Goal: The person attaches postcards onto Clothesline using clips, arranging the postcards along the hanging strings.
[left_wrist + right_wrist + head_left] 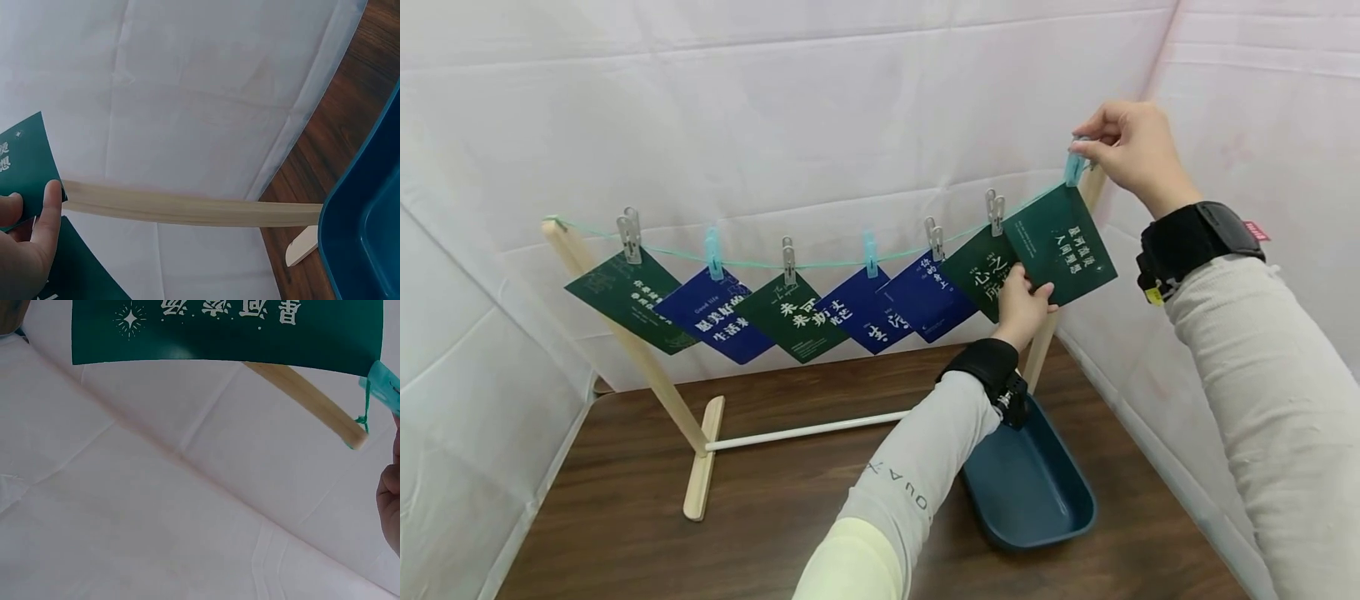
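My right hand (1135, 150) pinches a light blue clothespin (1075, 169) at the right end of a green string. The clothespin sits at the top corner of a dark green card (1060, 243) with white characters. Lower down, my left hand (1024, 310) holds that card by its bottom edge, thumb in front. In the left wrist view the card (28, 165) lies between thumb and fingers. Seen from the right wrist, the card (219, 337) hangs beside the clothespin (384, 387). Just left is another green card (973, 271), partly hidden behind the held card and my left hand.
Several green and blue cards (707, 315) hang along the string from grey and blue clothespins (712, 252). A wooden post (647, 367) with a foot holds the left end; a white rod (808, 431) runs low across. A blue bin (1030, 492) stands on the brown table (760, 533).
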Demonstrator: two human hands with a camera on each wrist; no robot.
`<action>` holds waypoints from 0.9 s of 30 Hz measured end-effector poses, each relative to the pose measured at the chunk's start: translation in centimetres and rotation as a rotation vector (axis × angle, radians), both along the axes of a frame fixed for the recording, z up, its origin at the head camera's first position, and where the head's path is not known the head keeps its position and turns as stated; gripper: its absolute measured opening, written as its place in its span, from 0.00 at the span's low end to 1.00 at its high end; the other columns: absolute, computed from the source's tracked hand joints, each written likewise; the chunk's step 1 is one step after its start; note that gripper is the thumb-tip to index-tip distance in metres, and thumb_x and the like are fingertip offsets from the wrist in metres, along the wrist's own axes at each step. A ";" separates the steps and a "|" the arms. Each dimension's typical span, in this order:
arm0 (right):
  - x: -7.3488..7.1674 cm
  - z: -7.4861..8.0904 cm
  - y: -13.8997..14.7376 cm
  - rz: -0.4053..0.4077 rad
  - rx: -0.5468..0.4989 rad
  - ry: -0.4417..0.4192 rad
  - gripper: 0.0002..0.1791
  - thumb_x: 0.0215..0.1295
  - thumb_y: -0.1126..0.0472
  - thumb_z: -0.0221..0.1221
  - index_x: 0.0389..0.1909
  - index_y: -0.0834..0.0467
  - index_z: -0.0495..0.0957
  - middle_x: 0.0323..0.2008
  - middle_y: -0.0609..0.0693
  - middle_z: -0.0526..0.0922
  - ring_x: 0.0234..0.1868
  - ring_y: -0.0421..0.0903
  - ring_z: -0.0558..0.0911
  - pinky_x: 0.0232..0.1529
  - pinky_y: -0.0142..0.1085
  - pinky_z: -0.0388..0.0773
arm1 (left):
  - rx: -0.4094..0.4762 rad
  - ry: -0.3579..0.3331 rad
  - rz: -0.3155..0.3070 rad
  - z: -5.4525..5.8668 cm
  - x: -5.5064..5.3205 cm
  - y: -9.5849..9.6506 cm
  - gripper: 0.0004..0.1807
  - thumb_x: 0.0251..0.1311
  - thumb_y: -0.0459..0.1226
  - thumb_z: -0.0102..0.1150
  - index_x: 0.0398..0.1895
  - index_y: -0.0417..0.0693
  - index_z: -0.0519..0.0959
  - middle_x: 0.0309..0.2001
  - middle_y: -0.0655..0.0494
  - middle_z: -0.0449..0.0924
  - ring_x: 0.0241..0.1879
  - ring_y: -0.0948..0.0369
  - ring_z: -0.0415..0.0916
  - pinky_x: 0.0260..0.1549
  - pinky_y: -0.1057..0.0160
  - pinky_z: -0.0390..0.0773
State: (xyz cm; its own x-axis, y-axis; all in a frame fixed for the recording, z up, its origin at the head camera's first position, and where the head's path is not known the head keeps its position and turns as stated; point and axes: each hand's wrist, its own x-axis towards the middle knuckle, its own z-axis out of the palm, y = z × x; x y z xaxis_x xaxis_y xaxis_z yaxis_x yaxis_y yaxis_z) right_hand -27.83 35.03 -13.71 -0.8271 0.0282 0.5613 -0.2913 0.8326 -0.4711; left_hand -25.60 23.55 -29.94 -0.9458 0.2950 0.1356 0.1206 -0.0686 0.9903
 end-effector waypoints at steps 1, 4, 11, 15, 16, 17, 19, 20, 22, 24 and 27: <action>0.0 0.0 0.1 -0.003 -0.003 -0.012 0.08 0.62 0.68 0.60 0.36 0.71 0.77 0.18 0.19 0.68 0.21 0.20 0.70 0.24 0.14 0.65 | -0.001 0.002 -0.004 0.0 0.0 0.0 0.11 0.65 0.28 0.50 0.50 0.39 0.70 0.46 0.40 0.78 0.45 0.50 0.81 0.34 0.68 0.82; 0.0 -0.1 0.3 -0.002 -0.012 -0.039 0.10 0.62 0.68 0.60 0.38 0.74 0.76 0.19 0.19 0.68 0.22 0.19 0.70 0.25 0.13 0.66 | -0.002 0.005 -0.012 0.0 0.0 0.0 0.12 0.66 0.28 0.50 0.51 0.39 0.70 0.48 0.41 0.78 0.46 0.50 0.80 0.34 0.67 0.82; -0.1 -0.3 0.6 0.027 0.038 -0.131 0.15 0.64 0.64 0.58 0.45 0.73 0.75 0.19 0.19 0.69 0.22 0.20 0.70 0.26 0.15 0.65 | 0.027 -0.023 -0.014 0.0 0.2 -0.1 0.14 0.65 0.29 0.50 0.53 0.41 0.69 0.48 0.41 0.76 0.45 0.51 0.80 0.35 0.66 0.82; -0.1 -0.2 0.4 0.004 0.106 -0.179 0.18 0.68 0.61 0.54 0.50 0.72 0.74 0.28 0.46 0.84 0.24 0.27 0.74 0.25 0.18 0.64 | 0.050 -0.034 -0.004 0.0 0.2 -0.2 0.14 0.65 0.29 0.50 0.54 0.41 0.70 0.49 0.41 0.76 0.44 0.51 0.81 0.35 0.66 0.82; -0.1 -0.1 0.3 -0.007 0.124 -0.201 0.19 0.69 0.60 0.52 0.52 0.72 0.73 0.34 0.56 0.85 0.28 0.33 0.77 0.26 0.20 0.64 | 0.050 -0.035 0.002 -0.1 0.1 -0.3 0.14 0.65 0.29 0.50 0.54 0.41 0.70 0.49 0.41 0.77 0.44 0.51 0.81 0.36 0.66 0.82; -0.1 -0.1 0.2 -0.016 0.141 -0.220 0.20 0.70 0.60 0.50 0.54 0.71 0.72 0.41 0.65 0.82 0.34 0.40 0.80 0.30 0.24 0.69 | 0.046 -0.032 0.008 -0.1 0.1 -0.3 0.14 0.65 0.29 0.51 0.54 0.41 0.70 0.49 0.41 0.78 0.44 0.51 0.81 0.36 0.66 0.82; -0.1 -0.1 0.0 -0.026 0.168 -0.255 0.22 0.72 0.59 0.47 0.58 0.71 0.69 0.52 0.75 0.73 0.45 0.55 0.78 0.39 0.35 0.74 | 0.037 -0.023 0.025 -0.3 -0.1 -0.3 0.16 0.65 0.30 0.52 0.55 0.41 0.70 0.49 0.40 0.79 0.46 0.52 0.81 0.38 0.66 0.82; 0.0 -0.1 0.0 -0.026 0.169 -0.270 0.23 0.72 0.59 0.45 0.59 0.71 0.68 0.55 0.76 0.71 0.50 0.62 0.75 0.44 0.42 0.74 | 0.027 -0.020 0.035 -0.5 -0.2 -0.3 0.17 0.65 0.30 0.52 0.57 0.41 0.70 0.50 0.41 0.79 0.47 0.52 0.81 0.39 0.66 0.82; 0.0 -0.2 -0.2 -0.017 0.157 -0.289 0.24 0.73 0.59 0.44 0.62 0.71 0.64 0.57 0.76 0.69 0.56 0.69 0.70 0.52 0.56 0.69 | 0.012 -0.012 0.047 -0.9 -0.3 -0.5 0.19 0.65 0.30 0.54 0.59 0.42 0.69 0.52 0.42 0.79 0.50 0.52 0.79 0.44 0.65 0.80; 0.2 -0.4 -0.4 -0.007 0.131 -0.292 0.26 0.73 0.58 0.43 0.66 0.70 0.60 0.59 0.76 0.67 0.59 0.71 0.68 0.56 0.62 0.65 | 0.015 -0.013 0.039 -1.6 -0.3 -0.8 0.22 0.64 0.30 0.54 0.61 0.43 0.68 0.55 0.42 0.77 0.54 0.52 0.77 0.48 0.63 0.79; 0.6 -0.9 -0.5 -0.003 0.071 -0.280 0.30 0.73 0.55 0.43 0.71 0.65 0.52 0.63 0.74 0.64 0.60 0.72 0.67 0.59 0.62 0.63 | 0.021 -0.019 0.001 -2.9 -0.4 -1.6 0.23 0.64 0.29 0.53 0.63 0.42 0.68 0.57 0.41 0.75 0.56 0.49 0.75 0.50 0.61 0.78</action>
